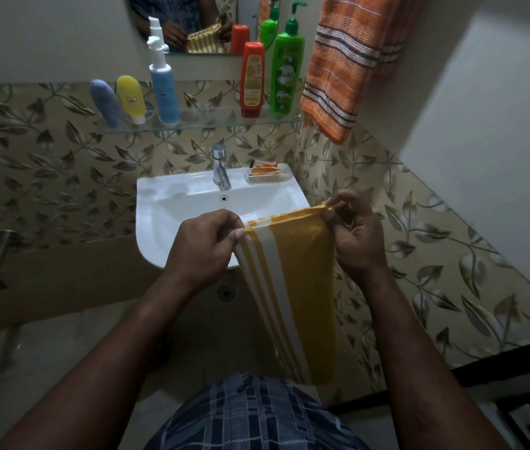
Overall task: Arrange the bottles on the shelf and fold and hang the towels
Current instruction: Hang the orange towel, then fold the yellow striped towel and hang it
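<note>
Five bottles on glass shelf

You face a white sink with a chrome tap, leaf-patterned tiles around it, a mirror above, in dim light.

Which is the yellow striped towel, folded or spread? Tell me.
Folded: the yellow white-striped cloth towel hangs narrow, its layered top edge pinched by left hand and right hand.
</note>
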The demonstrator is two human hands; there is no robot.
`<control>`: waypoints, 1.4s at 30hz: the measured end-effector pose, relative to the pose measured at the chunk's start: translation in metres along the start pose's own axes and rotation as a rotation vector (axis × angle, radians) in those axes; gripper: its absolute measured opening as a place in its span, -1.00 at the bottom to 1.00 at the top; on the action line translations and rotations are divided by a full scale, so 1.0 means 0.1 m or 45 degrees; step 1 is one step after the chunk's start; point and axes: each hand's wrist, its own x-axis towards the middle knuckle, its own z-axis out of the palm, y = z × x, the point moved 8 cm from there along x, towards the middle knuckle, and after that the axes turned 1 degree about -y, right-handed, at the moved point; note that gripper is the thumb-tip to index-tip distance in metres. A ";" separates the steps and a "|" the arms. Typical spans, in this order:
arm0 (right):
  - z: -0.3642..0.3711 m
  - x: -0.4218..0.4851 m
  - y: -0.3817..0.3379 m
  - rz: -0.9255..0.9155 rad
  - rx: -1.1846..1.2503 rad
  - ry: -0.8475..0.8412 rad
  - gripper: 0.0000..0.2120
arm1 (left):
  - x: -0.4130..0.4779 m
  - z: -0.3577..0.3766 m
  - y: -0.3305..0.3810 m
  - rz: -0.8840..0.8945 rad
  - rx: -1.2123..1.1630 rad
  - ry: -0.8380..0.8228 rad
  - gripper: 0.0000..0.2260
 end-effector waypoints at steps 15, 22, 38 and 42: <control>-0.01 -0.01 -0.08 -0.163 -0.191 -0.057 -0.71 | 0.07 -0.03 0.05 -0.081 -0.050 0.051 -0.92; 0.00 0.03 -0.14 -0.242 -0.331 -0.081 -0.80 | 0.08 -0.04 0.04 -0.039 -0.014 0.041 -0.96; 0.13 -0.02 0.03 -0.003 -0.383 -0.080 -0.95 | 0.19 -0.09 0.15 0.146 0.239 0.034 -0.94; 0.15 -0.06 0.10 0.116 -0.358 -0.075 -0.93 | 0.21 -0.13 0.06 0.024 0.200 0.089 -0.92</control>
